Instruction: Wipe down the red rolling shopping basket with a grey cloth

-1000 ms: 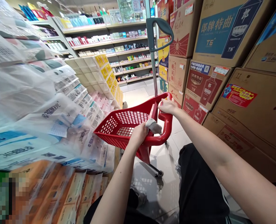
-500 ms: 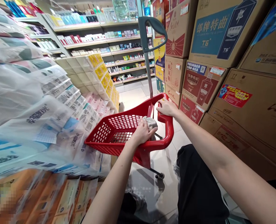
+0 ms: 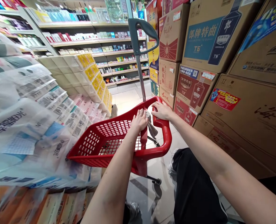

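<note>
A red shopping cart (image 3: 156,151) with a perforated basket (image 3: 86,152) stands in front of me. My left hand (image 3: 140,120) lies over the top of the basket's near wall, fingers extended, holding a grey cloth (image 3: 153,130) against it. Part of the cloth hangs down past the rim into the gap behind the handle; the rest is hidden under the hand. My right hand (image 3: 162,111) is closed around the far part of the red looped handle. From the cart's far side rises a metal pole (image 3: 142,81) with a dark grey grip (image 3: 134,37).
Cardboard cartons (image 3: 198,34) are stacked along the right. On the left, plastic-wrapped paper packs (image 3: 32,127) crowd up to the basket, with orange packs (image 3: 23,205) lower down. Shelves of goods (image 3: 95,42) stand behind. My legs are close to the cart.
My left hand has slid with the cloth up and away along the basket's near wall. The cart sits slightly further left in view. My right hand keeps its hold on the handle.
</note>
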A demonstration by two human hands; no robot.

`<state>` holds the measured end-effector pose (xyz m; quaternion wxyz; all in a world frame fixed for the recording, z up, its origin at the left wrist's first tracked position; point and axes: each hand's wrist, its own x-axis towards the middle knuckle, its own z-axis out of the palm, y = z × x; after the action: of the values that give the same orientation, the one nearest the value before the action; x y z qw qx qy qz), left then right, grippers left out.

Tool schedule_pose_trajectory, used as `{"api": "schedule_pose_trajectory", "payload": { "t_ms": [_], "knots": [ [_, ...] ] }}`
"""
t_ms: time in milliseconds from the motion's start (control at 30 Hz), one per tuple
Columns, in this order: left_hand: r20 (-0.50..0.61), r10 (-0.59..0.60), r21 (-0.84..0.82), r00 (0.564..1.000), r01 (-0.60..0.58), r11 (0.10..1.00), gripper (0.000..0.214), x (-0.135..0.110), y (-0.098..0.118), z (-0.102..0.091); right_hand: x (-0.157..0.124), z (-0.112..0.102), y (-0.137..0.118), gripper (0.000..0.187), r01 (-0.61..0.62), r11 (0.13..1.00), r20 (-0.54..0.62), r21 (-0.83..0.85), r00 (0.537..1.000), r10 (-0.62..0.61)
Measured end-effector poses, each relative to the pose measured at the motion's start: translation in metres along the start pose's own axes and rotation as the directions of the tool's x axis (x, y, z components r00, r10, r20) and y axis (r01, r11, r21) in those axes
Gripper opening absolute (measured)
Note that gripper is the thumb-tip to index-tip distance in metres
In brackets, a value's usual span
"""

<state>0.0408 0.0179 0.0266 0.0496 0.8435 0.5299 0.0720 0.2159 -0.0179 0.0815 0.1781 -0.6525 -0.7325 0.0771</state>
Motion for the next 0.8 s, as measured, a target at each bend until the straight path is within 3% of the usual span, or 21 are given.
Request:
{"api": "schedule_pose_trajectory", "payload": {
  "t_ms": [267, 433, 533, 700, 800],
  "knots": [
    [-0.036, 0.046, 0.094, 0.998, -0.043, 0.995, 0.060, 0.029, -0.009, 0.000, 0.001, 0.000, -0.003, 0.052, 0.001, 1.000, 0.002, 0.000, 1.000, -0.001],
    [-0.014, 0.076, -0.031, 0.997, -0.077, 0.997, 0.059, 0.035, -0.011, 0.005, 0.003, 0.002, 0.002, 0.053, -0.016, 1.000, 0.001, 0.021, 1.000, 0.016],
    [-0.001, 0.162, -0.070, 0.987, -0.162, 0.984, 0.057, 0.008, -0.011, 0.006, 0.002, 0.001, 0.003, 0.049, 0.000, 0.999, -0.021, 0.036, 1.000, 0.001],
    [0.023, 0.385, -0.145, 0.923, -0.378, 0.914, 0.055, -0.079, -0.012, -0.008, -0.001, -0.002, -0.001, 0.044, 0.035, 0.999, -0.041, 0.023, 0.999, -0.034],
    [0.084, 0.453, -0.185, 0.888, -0.433, 0.882, 0.053, -0.118, -0.013, -0.022, -0.003, -0.003, -0.003, 0.042, 0.038, 0.999, -0.045, 0.023, 0.998, -0.037]
  ]
}}
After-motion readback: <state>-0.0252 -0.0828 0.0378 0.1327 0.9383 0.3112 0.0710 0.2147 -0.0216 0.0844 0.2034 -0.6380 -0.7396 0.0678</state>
